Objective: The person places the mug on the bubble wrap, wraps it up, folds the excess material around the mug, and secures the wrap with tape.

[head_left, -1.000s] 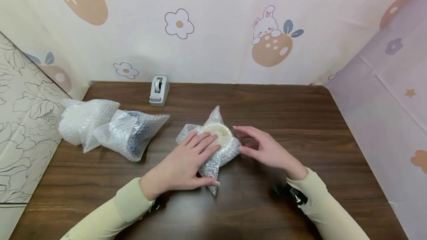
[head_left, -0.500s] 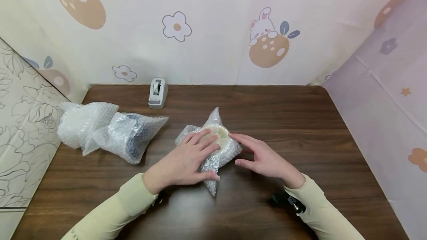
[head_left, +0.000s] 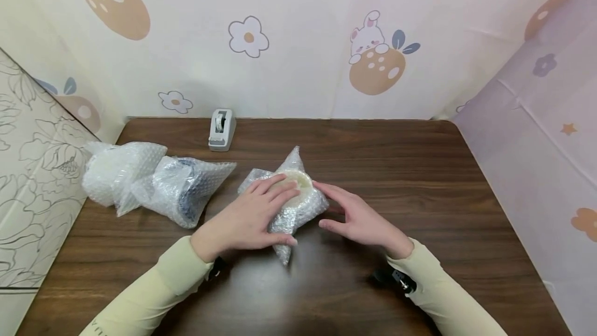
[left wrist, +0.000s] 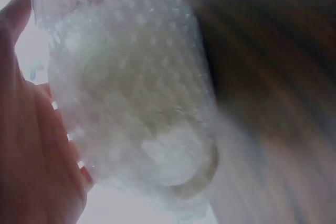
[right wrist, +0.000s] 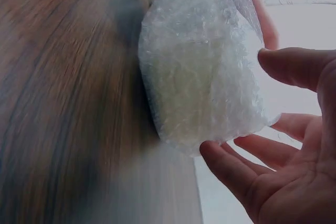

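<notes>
A pale cream cup (head_left: 306, 182) wrapped in bubble wrap (head_left: 311, 206) stands near the middle of the table, loose pointed ends of the wrap sticking out around it. Through the wrap, a ring-shaped part like a handle (left wrist: 202, 174) shows in the left wrist view. My left hand (head_left: 242, 219) lies spread over the top of the bundle, its fingers straight and its thumb over the near flap. On the other side my right hand (head_left: 356, 217) touches the wrap with its fingertips, the thumb held apart. In the right wrist view, fingers (right wrist: 228, 169) reach the bundle's edge.
Two more bubble-wrapped bundles lie at the left: a white one (head_left: 104, 178) and one with dark blue inside (head_left: 179, 188). A grey tape dispenser (head_left: 222, 129) stands at the table's back edge. A patterned curtain (head_left: 298, 66) hangs behind the wooden table (head_left: 396, 154).
My right hand has come in against the side of the wrapped cup. The bundle and both hands have since shifted a little to the left. The other bundles and the tape dispenser stay put.
</notes>
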A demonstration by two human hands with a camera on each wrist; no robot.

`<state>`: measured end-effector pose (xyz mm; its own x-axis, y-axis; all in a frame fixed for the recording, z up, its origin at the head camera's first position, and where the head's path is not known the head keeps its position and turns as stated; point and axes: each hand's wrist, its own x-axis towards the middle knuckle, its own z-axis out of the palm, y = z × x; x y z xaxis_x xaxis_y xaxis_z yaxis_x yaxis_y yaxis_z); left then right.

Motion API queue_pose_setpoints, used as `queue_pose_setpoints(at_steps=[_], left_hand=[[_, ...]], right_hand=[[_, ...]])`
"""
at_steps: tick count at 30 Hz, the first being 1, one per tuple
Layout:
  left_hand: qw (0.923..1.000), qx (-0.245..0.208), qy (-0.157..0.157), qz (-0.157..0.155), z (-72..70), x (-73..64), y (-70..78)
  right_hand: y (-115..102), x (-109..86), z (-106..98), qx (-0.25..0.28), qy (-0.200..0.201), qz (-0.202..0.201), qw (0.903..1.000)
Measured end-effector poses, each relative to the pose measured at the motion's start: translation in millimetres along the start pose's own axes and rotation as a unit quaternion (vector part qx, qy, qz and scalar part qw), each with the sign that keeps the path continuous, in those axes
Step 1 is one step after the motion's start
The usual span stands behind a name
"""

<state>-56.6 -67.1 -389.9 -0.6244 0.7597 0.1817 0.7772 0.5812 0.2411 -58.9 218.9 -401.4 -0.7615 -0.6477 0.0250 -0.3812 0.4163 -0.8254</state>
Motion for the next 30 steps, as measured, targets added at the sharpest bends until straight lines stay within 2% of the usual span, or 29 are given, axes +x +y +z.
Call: queue_pose_setpoints(at_steps=[5,11,14,17,23,26,28,30], left_hand=[[0.9996,-0.002,0.000,-0.026,-9.5,-6.3,-16.2],[0.9981,0.016,0.005,-0.060,-18.1,-14.4,-35.9],[0.9974,0.016,0.007,-0.070,-19.6,-16.1,-41.4],[0.9971,0.010,0.009,-0.074,-18.7,-16.5,-43.1],[0.9966,-0.017,0.024,-0.076,-18.4,-17.8,-43.8],[0.9945,-0.031,0.051,-0.086,-21.1,-18.9,-42.7],[0.9911,-0.024,0.087,-0.097,-21.8,-18.3,-39.7],[0.9842,-0.012,0.135,-0.113,-21.8,-16.4,-34.6]], right_hand=[[-0.9,22.1,13.8,0.026,0.000,-0.010,0.9996],[-0.1,54.5,26.2,0.025,0.008,-0.039,0.9989],[2.0,65.9,29.2,0.023,0.015,-0.040,0.9988],[4.8,69.9,29.9,0.027,0.022,-0.038,0.9987],[5.5,63.5,23.1,0.030,0.037,-0.033,0.9983],[8.9,57.2,15.3,-0.008,0.054,-0.034,0.9979],[6.4,50.4,7.6,-0.046,0.072,-0.034,0.9957],[3.3,42.3,0.2,-0.079,0.088,-0.028,0.9926]])
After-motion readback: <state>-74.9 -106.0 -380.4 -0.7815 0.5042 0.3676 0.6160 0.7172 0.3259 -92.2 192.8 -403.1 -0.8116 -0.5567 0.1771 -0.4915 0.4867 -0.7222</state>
